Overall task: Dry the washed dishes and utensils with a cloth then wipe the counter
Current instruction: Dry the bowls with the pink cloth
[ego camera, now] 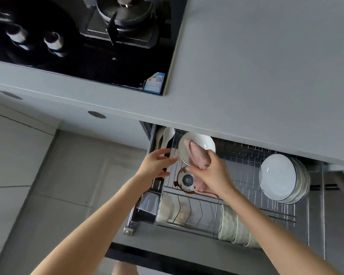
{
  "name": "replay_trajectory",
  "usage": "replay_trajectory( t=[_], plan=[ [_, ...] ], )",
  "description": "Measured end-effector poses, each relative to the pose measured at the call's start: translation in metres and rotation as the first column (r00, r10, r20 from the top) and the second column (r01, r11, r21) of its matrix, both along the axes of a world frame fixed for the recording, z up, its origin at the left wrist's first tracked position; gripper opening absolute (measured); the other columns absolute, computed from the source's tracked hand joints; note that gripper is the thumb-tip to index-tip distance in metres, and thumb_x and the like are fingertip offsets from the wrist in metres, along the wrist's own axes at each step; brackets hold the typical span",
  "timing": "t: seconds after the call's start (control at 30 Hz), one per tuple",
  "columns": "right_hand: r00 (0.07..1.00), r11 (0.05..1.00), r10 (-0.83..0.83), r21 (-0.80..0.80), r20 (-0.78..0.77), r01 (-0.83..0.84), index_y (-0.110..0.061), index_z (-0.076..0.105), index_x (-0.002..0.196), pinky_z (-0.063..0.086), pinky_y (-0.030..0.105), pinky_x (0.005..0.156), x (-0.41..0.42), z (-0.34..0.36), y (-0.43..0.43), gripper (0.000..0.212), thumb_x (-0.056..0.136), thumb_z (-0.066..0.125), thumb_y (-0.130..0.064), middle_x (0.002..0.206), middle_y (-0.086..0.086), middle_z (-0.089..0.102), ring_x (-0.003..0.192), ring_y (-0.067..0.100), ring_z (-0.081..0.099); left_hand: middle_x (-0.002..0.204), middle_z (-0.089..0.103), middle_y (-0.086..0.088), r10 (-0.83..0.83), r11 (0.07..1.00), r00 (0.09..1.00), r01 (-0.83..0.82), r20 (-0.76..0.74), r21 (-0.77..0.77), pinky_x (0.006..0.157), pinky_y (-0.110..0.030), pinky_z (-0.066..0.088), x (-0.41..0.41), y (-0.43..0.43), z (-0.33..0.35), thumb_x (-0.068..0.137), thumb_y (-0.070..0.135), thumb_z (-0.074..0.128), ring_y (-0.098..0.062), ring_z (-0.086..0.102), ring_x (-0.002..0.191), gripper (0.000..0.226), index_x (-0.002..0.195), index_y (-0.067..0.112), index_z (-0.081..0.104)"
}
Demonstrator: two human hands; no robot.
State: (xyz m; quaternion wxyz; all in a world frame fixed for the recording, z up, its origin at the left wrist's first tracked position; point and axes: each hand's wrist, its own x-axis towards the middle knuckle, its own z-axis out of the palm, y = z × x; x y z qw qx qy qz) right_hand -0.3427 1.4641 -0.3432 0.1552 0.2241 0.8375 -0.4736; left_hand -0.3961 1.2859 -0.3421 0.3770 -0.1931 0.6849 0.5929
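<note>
Plates [276, 176] right of bowl [186, 180]

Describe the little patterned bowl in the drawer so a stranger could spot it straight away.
Under the grey counter a wire dish drawer stands pulled out. Near its left end, just below the right hand gripping a pink cloth, sits a small bowl. It alone has a reddish-brown outside and a dark round emblem; its neighbours are plain white.

Pretty clearly a home kitchen I'm looking down at — black gas hob [83, 36] sunk into a grey counter [266, 66], and right below it a pull-out wire rack drawer [244, 167] stacked with white plates [276, 175] and bowls [236, 229], tiled floor [18, 155] beside it.
</note>
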Motion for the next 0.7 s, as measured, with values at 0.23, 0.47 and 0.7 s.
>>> replay_trajectory(
  t=[0.23, 0.47, 0.7],
  plan=[
    [0.878, 0.871, 0.477, -0.149, 0.036, -0.468, -0.032, 0.064, 0.096, 0.047, 0.019, 0.067, -0.009, 0.089, -0.135, 0.031, 0.074, 0.075, -0.049, 0.078, -0.015, 0.067, 0.072, -0.001, 0.061, 0.109, 0.068, -0.002, 0.235, 0.962, 0.969, -0.221, -0.076, 0.160, 0.086, -0.036, 0.049, 0.052, -0.124, 0.082, 0.072, 0.028, 0.075, -0.019, 0.064, 0.099, 0.043, 0.113, 0.032, 0.059],
    [0.843, 0.783, 0.497, -0.311, -0.207, -0.538, -0.034, 0.040, 0.136, 0.045, 0.018, 0.085, -0.009, 0.154, -0.355, 0.048, 0.093, 0.059, -0.028, 0.109, -0.001, 0.059, 0.097, 0.005, 0.059, 0.083, 0.070, 0.001, 0.601, 0.798, 0.749, -0.584, -0.278, 0.150, 0.078, -0.032, 0.046, 0.113, -0.321, 0.144, 0.083, 0.006, 0.067, -0.015, 0.062, 0.082, 0.011, 0.090, 0.014, 0.064],
    [0.688, 0.579, 0.632, -0.373, -0.356, -0.725, -0.032, 0.058, 0.122, 0.045, 0.009, 0.075, 0.026, 0.192, -0.574, 0.027, 0.097, 0.053, -0.024, 0.100, -0.007, 0.065, 0.085, 0.003, 0.058, 0.083, 0.071, 0.008, 0.713, 0.632, 0.543, -0.771, -0.443, 0.073, 0.068, -0.019, 0.045, 0.183, -0.509, 0.197, 0.085, 0.022, 0.067, -0.004, 0.062, 0.078, 0.002, 0.086, 0.024, 0.068]
  ],
)
